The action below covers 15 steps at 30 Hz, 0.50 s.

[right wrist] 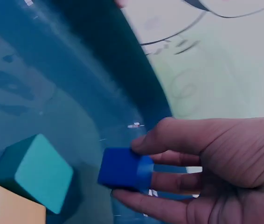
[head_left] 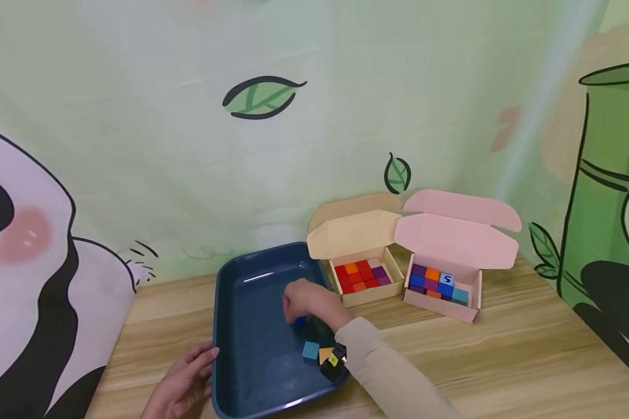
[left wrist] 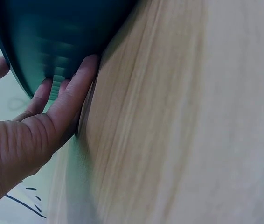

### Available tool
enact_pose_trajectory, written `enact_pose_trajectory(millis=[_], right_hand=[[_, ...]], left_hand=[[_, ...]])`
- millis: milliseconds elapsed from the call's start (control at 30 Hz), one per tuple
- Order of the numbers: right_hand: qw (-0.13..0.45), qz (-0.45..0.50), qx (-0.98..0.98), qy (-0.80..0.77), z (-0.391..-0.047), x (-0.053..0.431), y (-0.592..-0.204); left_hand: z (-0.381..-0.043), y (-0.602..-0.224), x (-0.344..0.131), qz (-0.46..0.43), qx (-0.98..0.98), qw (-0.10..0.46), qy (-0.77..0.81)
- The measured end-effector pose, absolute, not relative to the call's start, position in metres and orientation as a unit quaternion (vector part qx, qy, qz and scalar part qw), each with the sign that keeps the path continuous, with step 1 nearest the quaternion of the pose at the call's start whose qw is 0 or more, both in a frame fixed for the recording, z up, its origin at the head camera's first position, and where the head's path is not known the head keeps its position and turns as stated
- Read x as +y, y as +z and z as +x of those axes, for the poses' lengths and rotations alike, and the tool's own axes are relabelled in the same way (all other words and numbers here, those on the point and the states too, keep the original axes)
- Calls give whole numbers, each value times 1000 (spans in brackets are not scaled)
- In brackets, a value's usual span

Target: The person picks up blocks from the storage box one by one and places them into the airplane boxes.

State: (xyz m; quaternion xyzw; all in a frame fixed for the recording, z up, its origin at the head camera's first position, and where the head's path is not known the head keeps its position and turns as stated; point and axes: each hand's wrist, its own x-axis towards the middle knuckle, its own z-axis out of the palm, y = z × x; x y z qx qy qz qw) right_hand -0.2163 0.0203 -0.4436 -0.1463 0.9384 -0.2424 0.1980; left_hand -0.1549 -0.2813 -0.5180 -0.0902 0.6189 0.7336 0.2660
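Observation:
Over the dark blue tray [head_left: 257, 372], my right hand [head_left: 306, 299] pinches a blue cube [right wrist: 122, 168] between thumb and fingertips. Most of this cube is behind the hand in the head view. A teal cube [head_left: 310, 351] lies in the tray nearer its front, beside a light orange cube [head_left: 325, 354]. My left hand [head_left: 186, 378] grips the tray's left side; its thumb is at the rim and its other fingers [left wrist: 73, 93] reach against the outer wall, low by the wooden table.
A cream box [head_left: 369, 298] with red, orange and purple cubes stands open right of the tray. Beside it is an open pink box [head_left: 442, 308] with blue, orange, purple and teal cubes, one marked 5. A black wrist camera [head_left: 332, 364] hides the tray's front right corner.

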Motion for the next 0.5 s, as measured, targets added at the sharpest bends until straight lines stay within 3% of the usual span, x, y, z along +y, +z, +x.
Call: enact_pose_trajectory(millis=[300, 500], right_hand=[[98, -165, 925, -329, -208, 41, -435], [63, -186, 913, -358, -198, 53, -432]], left_hand=[[-156, -520, -283, -95, 628, 265, 726], [-155, -520, -282, -89, 626, 264, 728]])
